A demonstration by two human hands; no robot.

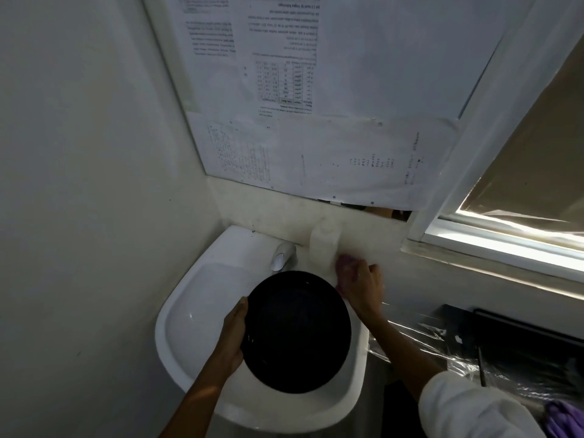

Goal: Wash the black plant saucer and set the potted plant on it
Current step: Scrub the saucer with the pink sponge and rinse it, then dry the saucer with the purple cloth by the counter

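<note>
The round black plant saucer [298,331] is held over the white sink [186,314], its inside facing up. My left hand [232,333] grips the saucer's left rim. My right hand [360,284] is at the sink's back right corner, blurred, with its fingers closed around something pinkish-purple [346,262], just below a white bottle [325,246]. What that purple thing is cannot be told. No potted plant is in view.
A chrome tap [282,257] stands at the back of the sink, just beyond the saucer. Printed papers [316,121] cover the wall above. A window [518,197] is at the right. Dark items under clear plastic wrap [442,343] lie right of the sink.
</note>
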